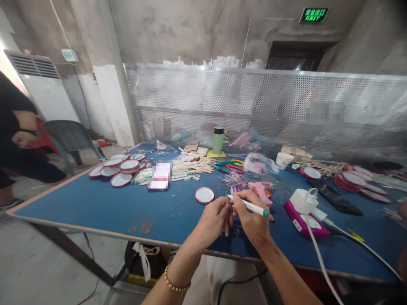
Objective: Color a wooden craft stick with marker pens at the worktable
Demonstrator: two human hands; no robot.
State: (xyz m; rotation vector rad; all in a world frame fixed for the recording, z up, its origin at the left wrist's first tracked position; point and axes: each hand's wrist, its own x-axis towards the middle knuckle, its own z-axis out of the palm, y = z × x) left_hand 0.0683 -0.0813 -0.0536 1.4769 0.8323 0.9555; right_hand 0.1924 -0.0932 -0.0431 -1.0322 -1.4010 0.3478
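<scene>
Steadiness should pay here, lower centre, with left hand (210, 219) pinching a wooden stick (227, 230) and right hand (254, 223) a white marker (253, 207).

My left hand (215, 216) hides the middle of the wooden stick (227, 229), and my right hand (254, 222) covers part of the white marker (258, 209), whose print is too small to read. Toward ten o'clock, the screen of the phone (160, 177) is blurred into blocks; between nine and ten, a person (15, 127) is cut off by the left edge. At three o'clock, the surface (168, 220) runs out of view.
</scene>
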